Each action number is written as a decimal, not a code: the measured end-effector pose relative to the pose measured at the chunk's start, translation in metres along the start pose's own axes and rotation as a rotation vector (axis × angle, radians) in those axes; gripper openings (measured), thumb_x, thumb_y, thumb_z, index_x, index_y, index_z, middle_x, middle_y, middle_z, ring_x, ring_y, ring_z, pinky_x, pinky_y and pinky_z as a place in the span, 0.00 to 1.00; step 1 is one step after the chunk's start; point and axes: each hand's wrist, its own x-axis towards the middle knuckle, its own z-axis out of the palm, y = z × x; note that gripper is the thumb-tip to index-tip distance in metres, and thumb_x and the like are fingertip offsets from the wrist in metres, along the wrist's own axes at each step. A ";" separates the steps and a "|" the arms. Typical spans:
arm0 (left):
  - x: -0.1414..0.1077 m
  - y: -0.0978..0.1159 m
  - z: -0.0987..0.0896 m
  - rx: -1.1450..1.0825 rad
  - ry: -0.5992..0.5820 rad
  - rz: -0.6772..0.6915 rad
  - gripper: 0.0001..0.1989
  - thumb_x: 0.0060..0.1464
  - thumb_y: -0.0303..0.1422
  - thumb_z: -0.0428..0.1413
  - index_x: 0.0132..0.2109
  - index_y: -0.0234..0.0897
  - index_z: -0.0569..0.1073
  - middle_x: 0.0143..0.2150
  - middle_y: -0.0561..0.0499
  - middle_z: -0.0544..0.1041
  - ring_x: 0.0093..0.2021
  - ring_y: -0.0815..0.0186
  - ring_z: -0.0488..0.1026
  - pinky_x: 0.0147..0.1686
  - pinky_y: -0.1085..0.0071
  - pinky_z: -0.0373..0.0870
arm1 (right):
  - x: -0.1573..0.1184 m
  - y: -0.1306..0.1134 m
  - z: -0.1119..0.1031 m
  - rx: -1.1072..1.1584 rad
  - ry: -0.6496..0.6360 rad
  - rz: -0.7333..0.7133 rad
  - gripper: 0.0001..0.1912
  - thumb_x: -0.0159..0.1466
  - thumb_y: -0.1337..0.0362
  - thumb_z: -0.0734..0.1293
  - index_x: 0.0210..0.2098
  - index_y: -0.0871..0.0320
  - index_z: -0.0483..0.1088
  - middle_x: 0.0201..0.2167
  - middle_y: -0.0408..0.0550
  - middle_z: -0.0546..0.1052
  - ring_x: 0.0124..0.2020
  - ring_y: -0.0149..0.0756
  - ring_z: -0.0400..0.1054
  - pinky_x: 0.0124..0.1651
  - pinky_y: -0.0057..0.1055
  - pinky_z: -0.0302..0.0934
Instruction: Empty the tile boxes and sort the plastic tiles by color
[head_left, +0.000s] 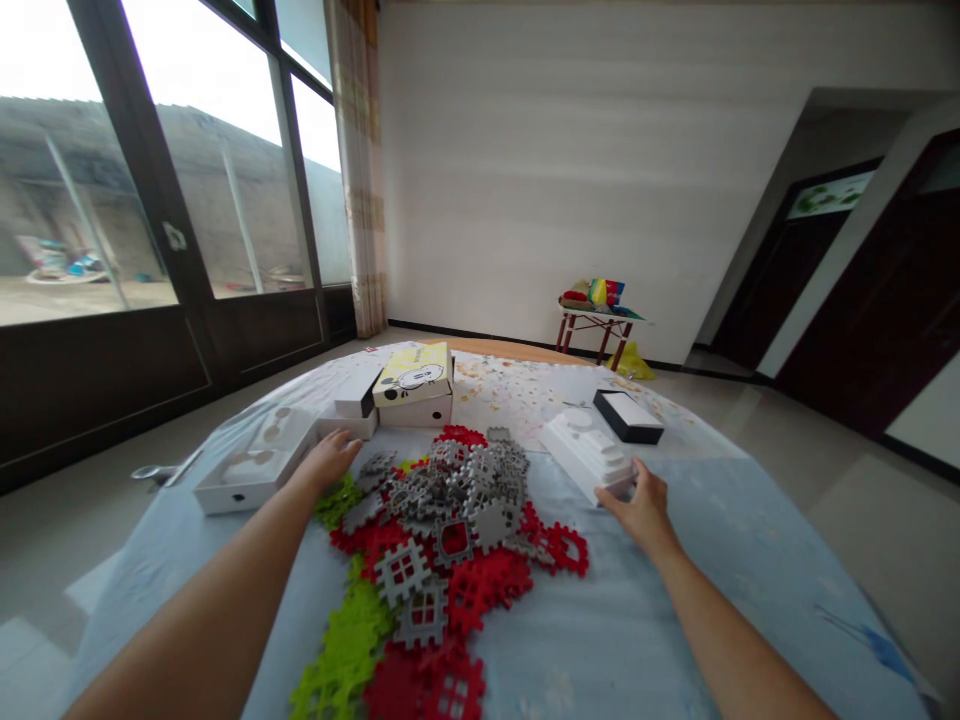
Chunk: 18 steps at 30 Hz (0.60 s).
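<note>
My right hand point(642, 500) grips the near end of a white moulded tray point(585, 450), thumb on one side and fingers on the other. My left hand point(330, 460) is at the left of the pile, its fingers close to a small white box point(349, 425); whether they touch it is unclear. Between the hands lies a heap of notched plastic tiles: grey ones point(495, 480) on top, red ones point(487, 585) around and below, green ones point(349, 640) at the near left. An open white box with a moulded insert point(259, 465) sits left of my left forearm.
A yellow cartoon-printed box point(412, 375) rests on another box at the table's far side. A black-edged white box point(628, 415) lies at the right. A small table point(600, 315) stands by the wall, with windows at left.
</note>
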 end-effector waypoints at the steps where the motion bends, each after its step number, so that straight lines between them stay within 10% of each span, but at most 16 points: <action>1: 0.001 0.003 -0.002 -0.004 0.005 0.000 0.23 0.47 0.40 0.45 0.42 0.30 0.75 0.45 0.39 0.75 0.49 0.54 0.69 0.48 0.66 0.64 | -0.001 0.001 0.000 0.009 0.004 -0.003 0.45 0.47 0.45 0.64 0.56 0.67 0.53 0.48 0.63 0.64 0.52 0.55 0.55 0.52 0.48 0.51; 9: -0.058 -0.003 -0.062 0.087 0.321 -0.134 0.27 0.53 0.45 0.41 0.51 0.33 0.68 0.45 0.40 0.72 0.46 0.52 0.69 0.45 0.59 0.63 | -0.003 0.000 0.004 0.062 -0.037 0.038 0.53 0.45 0.42 0.66 0.59 0.69 0.47 0.54 0.68 0.60 0.56 0.56 0.53 0.54 0.47 0.51; 15: -0.083 -0.062 -0.081 0.127 0.164 -0.542 0.42 0.48 0.55 0.40 0.57 0.22 0.57 0.52 0.24 0.66 0.48 0.38 0.67 0.38 0.50 0.65 | 0.000 0.000 0.005 0.069 -0.081 0.069 0.53 0.45 0.44 0.67 0.59 0.69 0.47 0.54 0.68 0.61 0.55 0.56 0.54 0.53 0.47 0.52; 18: -0.073 -0.083 -0.070 0.062 0.221 -0.442 0.37 0.47 0.52 0.43 0.51 0.21 0.64 0.42 0.26 0.73 0.40 0.40 0.71 0.31 0.53 0.67 | -0.001 -0.001 0.004 0.074 -0.085 0.071 0.52 0.45 0.45 0.67 0.60 0.67 0.47 0.54 0.67 0.61 0.55 0.56 0.54 0.53 0.48 0.52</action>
